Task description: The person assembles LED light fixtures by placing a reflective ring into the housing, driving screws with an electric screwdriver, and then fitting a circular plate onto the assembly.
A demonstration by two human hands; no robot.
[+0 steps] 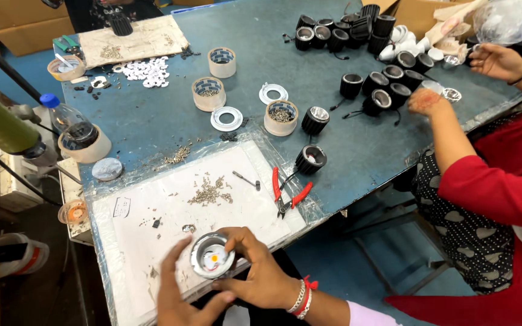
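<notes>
at about six o'clock, on the near edge of the desk (345,151), both hands are closed around a small round lamp housing (211,256) with a shiny reflector cup and an orange dot at its centre. the left hand (176,290) cups its rim from the seven o'clock side; the right hand (258,271) wraps it from four o'clock, fingers curled over the top edge. it sits just above a white sheet under clear plastic (170,217).

the housing looks rigid and fairly light, probably metal or hard plastic. the polished cup would likely mark or dent, so the outer wall and rim seem the safest grip.

a heap of small screws (209,193) lies at twelve o'clock from the housing, red-handled pliers (288,193) at two o'clock, with a black housing (310,158) beyond them. at the far three o'clock side another person's hand (425,101) works among more black housings (388,81).
</notes>
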